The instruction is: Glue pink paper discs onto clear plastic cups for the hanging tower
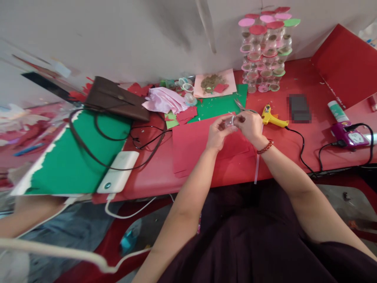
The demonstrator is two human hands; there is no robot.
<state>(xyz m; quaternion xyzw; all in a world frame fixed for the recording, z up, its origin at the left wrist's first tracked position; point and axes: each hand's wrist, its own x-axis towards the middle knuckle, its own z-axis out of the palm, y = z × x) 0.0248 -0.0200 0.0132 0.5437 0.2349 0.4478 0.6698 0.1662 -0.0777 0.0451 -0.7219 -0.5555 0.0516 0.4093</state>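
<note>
Over a stack of red paper sheets (191, 147), my left hand (218, 134) is closed around a small clear plastic cup (229, 123) with a whitish rim. My right hand (249, 125), with a red bead bracelet on its wrist, has its fingertips pinched at the cup's rim. Exactly what those fingertips grip is too small to make out. Just beyond the right hand lie scissors (240, 105), their handles partly hidden. A yellow hot glue gun (273, 118) rests to the right. Below the right wrist, a pale translucent strip (257, 169) hangs at the table edge.
Stacked clear cups with coloured paper discs (262, 59) stand at the back. Dry crumbs (210, 84) lie on pink paper. At left are a brown pouch (118, 98), power bank (119, 171) and green board (73, 153); at right, a purple power socket (350, 135) with cords.
</note>
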